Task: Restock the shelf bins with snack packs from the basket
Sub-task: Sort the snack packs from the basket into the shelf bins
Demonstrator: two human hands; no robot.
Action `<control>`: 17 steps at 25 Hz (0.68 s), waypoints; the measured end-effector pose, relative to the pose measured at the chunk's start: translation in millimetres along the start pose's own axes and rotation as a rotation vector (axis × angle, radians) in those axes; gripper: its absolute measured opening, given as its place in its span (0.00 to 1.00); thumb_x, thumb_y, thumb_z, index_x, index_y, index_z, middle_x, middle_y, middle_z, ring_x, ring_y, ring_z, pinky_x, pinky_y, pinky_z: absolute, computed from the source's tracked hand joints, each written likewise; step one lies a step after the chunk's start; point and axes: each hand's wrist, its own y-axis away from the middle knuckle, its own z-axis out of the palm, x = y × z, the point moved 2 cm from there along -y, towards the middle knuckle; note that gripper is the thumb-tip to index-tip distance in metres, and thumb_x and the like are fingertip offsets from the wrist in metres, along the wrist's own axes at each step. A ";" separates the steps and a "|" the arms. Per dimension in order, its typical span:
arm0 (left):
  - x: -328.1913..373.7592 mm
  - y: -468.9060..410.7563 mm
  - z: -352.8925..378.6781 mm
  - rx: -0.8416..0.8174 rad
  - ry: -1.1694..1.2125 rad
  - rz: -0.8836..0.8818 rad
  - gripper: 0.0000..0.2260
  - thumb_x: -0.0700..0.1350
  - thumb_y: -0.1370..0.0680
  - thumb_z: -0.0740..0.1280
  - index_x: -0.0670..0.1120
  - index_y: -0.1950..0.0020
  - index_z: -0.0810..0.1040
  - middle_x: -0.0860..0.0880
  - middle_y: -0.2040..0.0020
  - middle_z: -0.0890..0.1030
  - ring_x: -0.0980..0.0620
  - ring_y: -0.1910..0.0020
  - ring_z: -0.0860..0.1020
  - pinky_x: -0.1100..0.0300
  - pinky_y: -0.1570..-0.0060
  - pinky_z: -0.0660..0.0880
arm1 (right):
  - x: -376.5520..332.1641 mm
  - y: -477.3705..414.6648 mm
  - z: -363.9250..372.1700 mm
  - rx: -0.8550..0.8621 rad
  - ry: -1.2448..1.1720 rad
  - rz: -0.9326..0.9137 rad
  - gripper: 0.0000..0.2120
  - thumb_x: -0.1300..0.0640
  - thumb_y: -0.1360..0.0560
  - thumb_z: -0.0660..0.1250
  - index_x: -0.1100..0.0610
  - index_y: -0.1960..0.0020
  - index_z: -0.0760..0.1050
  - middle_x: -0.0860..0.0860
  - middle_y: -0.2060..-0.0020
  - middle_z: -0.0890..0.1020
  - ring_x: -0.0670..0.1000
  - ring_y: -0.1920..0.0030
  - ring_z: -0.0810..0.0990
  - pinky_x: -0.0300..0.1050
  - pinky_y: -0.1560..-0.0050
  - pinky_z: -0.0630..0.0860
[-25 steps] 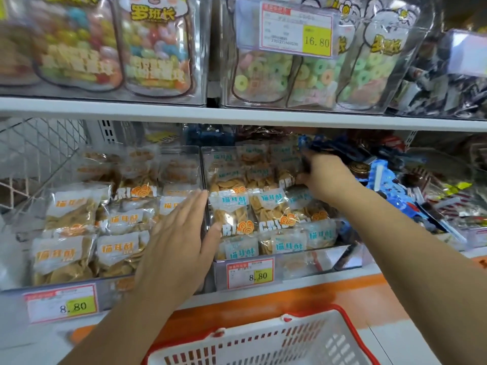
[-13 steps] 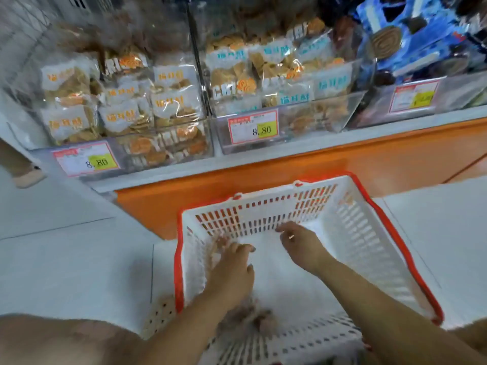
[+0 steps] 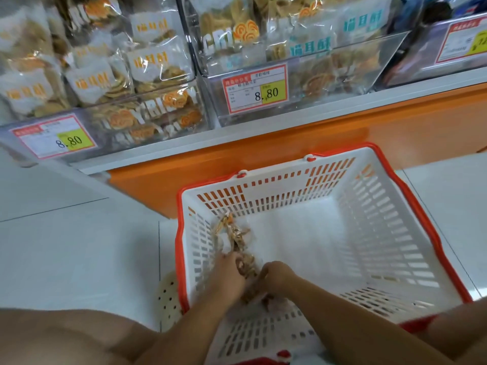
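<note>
Gathering the snack packs (image 3: 235,234) from near left corner of the basket (image 3: 382,206), with left hand (image 3: 229,276) and right hand (image 3: 276,278) both grasping them. Next, probably lifting whole bundle to the far shelf bins (image 3: 329,75).

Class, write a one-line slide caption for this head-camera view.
Left hand and right hand grip snack packs in the basket below stocked bins.

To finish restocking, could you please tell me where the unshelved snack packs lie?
Head view: the snack packs lie left in the basket, held by the left hand and right hand.
</note>
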 end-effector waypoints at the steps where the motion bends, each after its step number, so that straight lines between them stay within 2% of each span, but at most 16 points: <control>1: -3.0 -0.8 -1.7 0.015 0.024 -0.032 0.17 0.41 0.26 0.65 0.49 0.36 0.74 0.49 0.39 0.76 0.47 0.43 0.77 0.53 0.41 0.75 | 0.3 2.3 -3.4 0.012 -0.014 -0.021 0.16 0.49 0.28 0.71 0.59 0.47 0.81 0.55 0.47 0.82 0.53 0.48 0.80 0.43 0.50 0.76; 4: 1.4 3.3 -12.5 0.113 0.103 -0.134 0.11 0.47 0.22 0.61 0.46 0.42 0.76 0.45 0.45 0.79 0.47 0.51 0.79 0.48 0.46 0.78 | 8.3 13.7 -37.5 0.115 -0.329 -0.028 0.05 0.57 0.27 0.70 0.58 0.57 0.76 0.55 0.58 0.81 0.52 0.59 0.80 0.43 0.59 0.79; 7: 24.4 14.7 -24.2 0.117 0.248 -0.179 0.19 0.55 0.17 0.57 0.42 0.35 0.74 0.43 0.40 0.78 0.44 0.43 0.79 0.56 0.43 0.74 | 20.0 38.1 -82.9 0.280 -0.543 -0.109 0.05 0.62 0.26 0.70 0.57 0.58 0.75 0.55 0.61 0.81 0.53 0.62 0.80 0.45 0.60 0.80; 8: 34.9 20.6 -27.4 0.049 0.380 -0.216 0.22 0.58 0.17 0.54 0.42 0.36 0.74 0.44 0.41 0.80 0.45 0.45 0.81 0.55 0.44 0.75 | 22.1 48.2 -93.4 0.315 -0.634 -0.157 0.05 0.64 0.26 0.70 0.58 0.57 0.75 0.55 0.61 0.81 0.53 0.61 0.80 0.46 0.59 0.79; 10: 55.6 31.4 -29.0 -0.164 0.758 -0.319 0.27 0.63 0.19 0.53 0.42 0.40 0.75 0.41 0.49 0.83 0.44 0.55 0.84 0.51 0.53 0.81 | 21.7 72.9 -107.5 0.382 -0.794 -0.279 0.05 0.67 0.27 0.70 0.60 0.57 0.76 0.53 0.61 0.82 0.53 0.58 0.81 0.44 0.56 0.77; 11: 63.5 35.5 -29.5 -0.271 0.942 -0.356 0.29 0.66 0.20 0.52 0.42 0.40 0.74 0.39 0.50 0.83 0.42 0.56 0.85 0.51 0.58 0.81 | 21.0 83.7 -111.2 0.406 -0.836 -0.343 0.06 0.69 0.27 0.70 0.60 0.57 0.77 0.53 0.60 0.83 0.53 0.56 0.81 0.42 0.54 0.77; 13: 75.2 38.7 -31.8 -0.430 1.228 -0.329 0.32 0.69 0.22 0.53 0.42 0.39 0.73 0.37 0.48 0.83 0.40 0.52 0.84 0.51 0.60 0.81 | 20.2 100.4 -113.3 0.406 -0.866 -0.441 0.06 0.70 0.28 0.71 0.61 0.59 0.78 0.51 0.55 0.85 0.52 0.50 0.83 0.40 0.49 0.77; 15: 84.6 43.4 -39.5 -0.461 1.418 -0.253 0.25 0.63 0.21 0.60 0.43 0.38 0.73 0.38 0.46 0.83 0.40 0.48 0.83 0.51 0.58 0.83 | 21.7 112.0 -111.0 0.379 -0.863 -0.483 0.06 0.70 0.27 0.69 0.61 0.60 0.79 0.50 0.46 0.84 0.48 0.43 0.81 0.44 0.41 0.75; 17: 90.7 46.1 -43.8 -0.418 1.518 -0.174 0.14 0.49 0.20 0.65 0.44 0.38 0.75 0.39 0.49 0.84 0.41 0.50 0.83 0.49 0.55 0.82 | 25.7 119.2 -110.5 0.408 -0.860 -0.450 0.09 0.69 0.25 0.68 0.59 0.60 0.81 0.47 0.40 0.80 0.47 0.39 0.77 0.46 0.37 0.72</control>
